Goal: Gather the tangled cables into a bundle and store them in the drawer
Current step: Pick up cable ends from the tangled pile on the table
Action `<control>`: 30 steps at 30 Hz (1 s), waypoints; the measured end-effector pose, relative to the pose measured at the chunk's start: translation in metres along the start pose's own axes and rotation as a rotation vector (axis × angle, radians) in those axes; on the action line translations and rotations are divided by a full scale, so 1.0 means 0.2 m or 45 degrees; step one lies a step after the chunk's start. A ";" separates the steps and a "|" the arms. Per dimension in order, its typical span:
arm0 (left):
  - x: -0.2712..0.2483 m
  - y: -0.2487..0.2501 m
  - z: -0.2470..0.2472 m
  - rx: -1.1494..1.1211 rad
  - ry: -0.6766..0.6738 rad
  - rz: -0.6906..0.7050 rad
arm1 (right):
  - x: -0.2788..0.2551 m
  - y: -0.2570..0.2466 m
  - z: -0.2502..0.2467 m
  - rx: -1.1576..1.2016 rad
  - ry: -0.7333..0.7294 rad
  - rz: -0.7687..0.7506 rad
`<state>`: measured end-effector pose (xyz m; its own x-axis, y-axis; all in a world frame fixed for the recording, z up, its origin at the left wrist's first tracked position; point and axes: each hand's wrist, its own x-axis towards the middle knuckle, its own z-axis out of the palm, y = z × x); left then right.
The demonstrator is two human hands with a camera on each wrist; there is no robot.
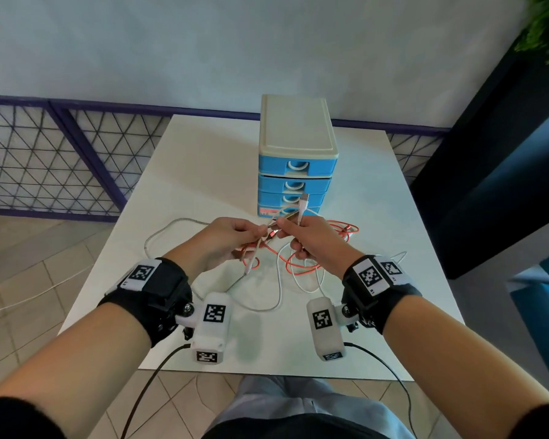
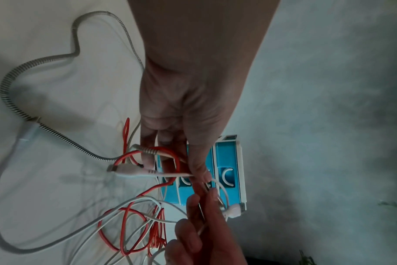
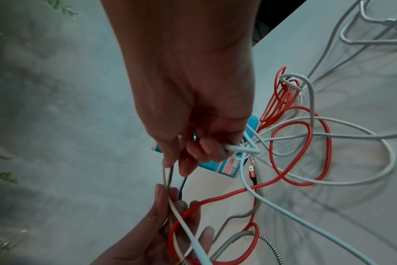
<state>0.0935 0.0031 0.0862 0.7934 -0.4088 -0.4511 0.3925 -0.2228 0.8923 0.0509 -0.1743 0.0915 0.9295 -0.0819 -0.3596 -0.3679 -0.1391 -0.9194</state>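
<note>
Red, white and grey braided cables (image 1: 301, 264) lie tangled on the white table (image 1: 203, 160), in front of a blue drawer unit (image 1: 297, 160) whose drawers are all closed. My left hand (image 1: 235, 239) is raised over the tangle and pinches cable ends, with a red cable (image 2: 168, 152) looped over its fingers. Close beside it, my right hand (image 1: 301, 236) grips white cable strands, and a pale USB plug (image 1: 303, 201) sticks up above its knuckles. In the right wrist view the right hand's fingers (image 3: 206, 148) curl round a white cable (image 3: 240, 148).
The grey braided cable (image 1: 171, 229) loops out to the left across the table. A wire mesh fence (image 1: 45, 160) stands at the back left, and a dark cabinet (image 1: 495, 172) stands to the right. Tiled floor lies beyond the table's left edge.
</note>
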 end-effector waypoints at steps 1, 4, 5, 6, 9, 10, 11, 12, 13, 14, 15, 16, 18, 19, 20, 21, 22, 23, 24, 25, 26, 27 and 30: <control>0.00 0.00 0.00 0.014 -0.017 -0.006 | 0.00 0.00 0.00 0.006 -0.007 0.005; 0.00 0.00 0.00 0.013 -0.053 0.007 | 0.01 0.00 0.00 0.172 -0.008 0.025; 0.00 0.01 0.01 0.014 -0.061 0.029 | 0.01 -0.01 0.01 0.254 -0.009 0.040; -0.01 0.01 0.01 0.034 -0.069 0.062 | 0.01 -0.02 0.02 0.290 -0.008 0.045; -0.01 0.07 0.03 0.126 -0.093 0.138 | 0.02 -0.05 0.06 -0.087 0.039 -0.068; 0.00 0.10 0.03 0.184 -0.077 0.156 | 0.02 -0.06 0.07 -0.236 0.044 -0.126; 0.01 0.13 0.03 0.257 -0.043 0.167 | 0.03 -0.08 0.08 -0.314 0.044 -0.157; 0.03 0.16 0.03 0.320 -0.012 0.166 | 0.04 -0.09 0.07 -0.336 0.045 -0.161; 0.03 0.19 0.03 0.343 0.018 0.160 | 0.05 -0.09 0.06 -0.336 0.045 -0.164; 0.04 0.21 0.02 0.319 0.036 0.131 | 0.05 -0.09 0.04 -0.335 0.047 -0.162; 0.05 0.23 0.02 0.262 0.044 0.084 | 0.05 -0.08 0.03 -0.335 0.047 -0.157; 0.05 0.25 0.02 0.214 0.031 0.038 | 0.05 -0.06 0.02 -0.334 0.046 -0.161; 0.05 0.27 0.03 0.226 -0.050 -0.018 | 0.04 -0.05 0.00 -0.360 0.049 -0.196; 0.05 0.26 0.04 0.303 -0.109 -0.031 | 0.03 -0.05 0.01 -0.371 0.049 -0.226; 0.05 0.25 0.06 0.407 -0.165 -0.034 | 0.03 -0.04 0.01 -0.366 0.042 -0.246; 0.06 0.23 0.08 0.494 -0.200 -0.025 | 0.04 -0.04 0.01 -0.357 0.040 -0.246; 0.07 0.21 0.10 0.541 -0.216 -0.004 | 0.04 -0.03 0.00 -0.346 0.045 -0.224; 0.08 0.19 0.11 0.554 -0.222 0.014 | 0.05 -0.01 -0.01 -0.331 0.053 -0.194; 0.09 0.18 0.11 0.555 -0.222 0.020 | 0.05 0.01 -0.02 -0.314 0.061 -0.166; 0.10 0.17 0.10 0.569 -0.225 0.018 | 0.05 0.03 -0.04 -0.290 0.065 -0.150; 0.12 0.16 0.09 0.620 -0.234 0.004 | 0.05 0.04 -0.05 -0.241 0.063 -0.147; 0.14 0.14 0.08 0.732 -0.244 -0.009 | 0.05 0.04 -0.06 -0.155 0.062 -0.154; 0.20 0.05 0.02 1.245 -0.263 -0.055 | 0.04 0.01 -0.08 0.188 0.098 -0.157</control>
<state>0.1271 -0.0181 0.0775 0.6544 -0.5086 -0.5595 -0.2102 -0.8332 0.5115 0.0577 -0.1920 0.0885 0.9605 -0.1492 -0.2348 -0.2385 -0.0067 -0.9711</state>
